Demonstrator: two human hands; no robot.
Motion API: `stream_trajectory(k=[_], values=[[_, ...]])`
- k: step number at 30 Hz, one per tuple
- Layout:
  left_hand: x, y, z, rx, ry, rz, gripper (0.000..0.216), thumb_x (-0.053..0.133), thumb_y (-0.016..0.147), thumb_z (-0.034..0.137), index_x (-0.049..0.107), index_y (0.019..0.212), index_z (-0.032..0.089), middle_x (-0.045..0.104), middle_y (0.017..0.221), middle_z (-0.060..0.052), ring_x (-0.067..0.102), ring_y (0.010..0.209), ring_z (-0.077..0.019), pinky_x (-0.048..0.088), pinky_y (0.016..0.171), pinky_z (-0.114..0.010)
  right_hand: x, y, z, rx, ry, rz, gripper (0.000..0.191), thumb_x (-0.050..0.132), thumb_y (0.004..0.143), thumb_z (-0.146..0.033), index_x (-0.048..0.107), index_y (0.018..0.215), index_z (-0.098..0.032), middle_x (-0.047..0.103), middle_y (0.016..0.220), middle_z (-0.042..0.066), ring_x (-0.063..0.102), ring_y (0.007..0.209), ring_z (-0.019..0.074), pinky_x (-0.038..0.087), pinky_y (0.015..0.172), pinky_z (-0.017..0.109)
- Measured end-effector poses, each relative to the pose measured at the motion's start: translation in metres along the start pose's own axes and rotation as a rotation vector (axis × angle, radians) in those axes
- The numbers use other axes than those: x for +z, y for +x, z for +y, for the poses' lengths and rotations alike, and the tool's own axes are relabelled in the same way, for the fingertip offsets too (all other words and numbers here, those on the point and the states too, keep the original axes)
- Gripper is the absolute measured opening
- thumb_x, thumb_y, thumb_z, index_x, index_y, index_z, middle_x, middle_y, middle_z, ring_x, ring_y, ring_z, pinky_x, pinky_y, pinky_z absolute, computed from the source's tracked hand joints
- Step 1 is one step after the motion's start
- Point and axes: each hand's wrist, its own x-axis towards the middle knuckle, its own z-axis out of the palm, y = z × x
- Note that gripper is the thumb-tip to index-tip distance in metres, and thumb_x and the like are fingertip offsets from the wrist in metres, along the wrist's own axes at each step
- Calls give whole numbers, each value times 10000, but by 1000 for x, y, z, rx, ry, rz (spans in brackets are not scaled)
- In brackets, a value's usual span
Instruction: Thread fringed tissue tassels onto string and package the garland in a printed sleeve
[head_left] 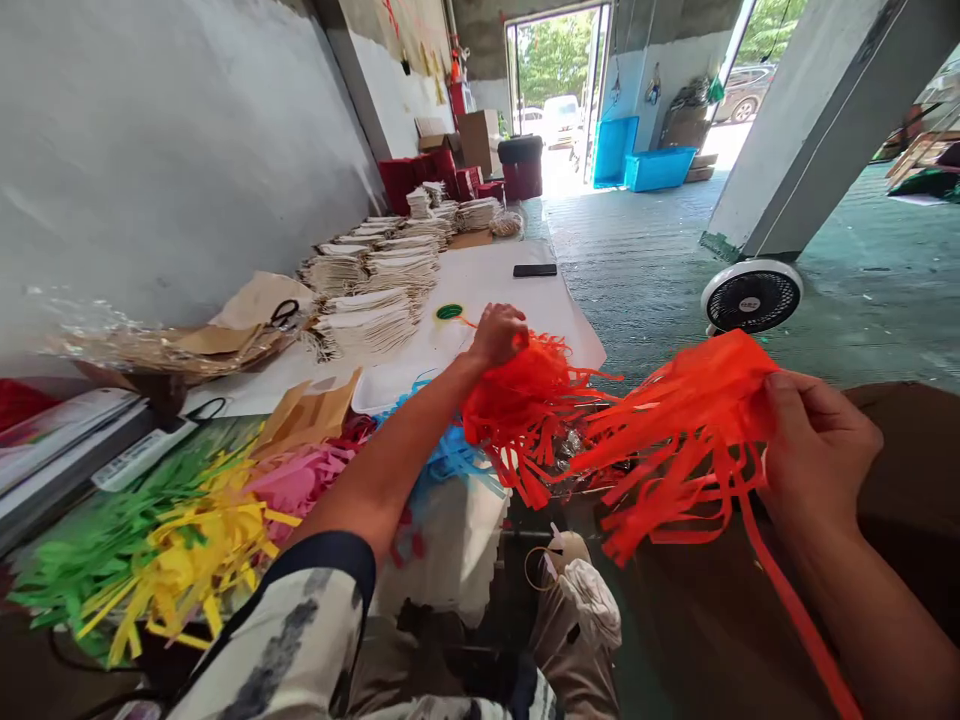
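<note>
My left hand [501, 335] reaches over the white table with its fingers curled round the upper edge of a bunch of red fringed paper [517, 400]. Its cut strips hang down and spread toward me. On the right, my right hand [821, 440] pinches a second red paper fringe [697, 410] between thumb and fingers. Loose strips dangle from it, and one long strip trails along my right forearm. The two fringes meet or overlap in the middle. A green oval label [449, 312] lies just left of my left hand.
Stacks of cream cloth-like pieces [375, 315] line the wall side. Green [82, 550], yellow [195, 540], pink [307, 480] and blue [457, 455] paper fringes lie at left and under my forearm. A phone [535, 270] rests on the table [487, 285]; a fan [752, 297] stands right.
</note>
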Motion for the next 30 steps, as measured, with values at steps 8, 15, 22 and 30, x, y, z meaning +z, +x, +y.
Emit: stream_trajectory(k=[8,15,22,30], values=[[-62,-23,-26,-202,-216,-79,247,763,676,320,817,883,196,809,937,-88,738,888,-267,582,878,-400,6,-5,3,26,-59,-43,278,751,837,-464,826,897,-203,692,768,16,594,676,167,468,702,358],[-80,-88,28,-192,-283,192,312,679,676,208,831,947,235,810,1179,-62,675,1256,-299,473,1175,-439,20,-26,-16,35,128,-63,284,801,827,-447,843,924,-182,724,794,8,635,739,153,503,755,320],[-101,-176,165,-120,-711,204,192,715,905,453,805,997,310,787,1079,-55,725,1006,-234,597,866,-409,35,-78,-70,64,105,-280,322,787,880,-515,867,1027,-241,830,1001,37,729,889,221,564,846,374],[-111,-206,183,-51,-657,219,256,822,828,466,742,993,287,733,1022,-52,651,870,-182,558,812,-373,42,-147,-121,-60,92,-470,225,732,955,-478,862,1006,-302,817,1005,17,753,963,235,584,900,392]])
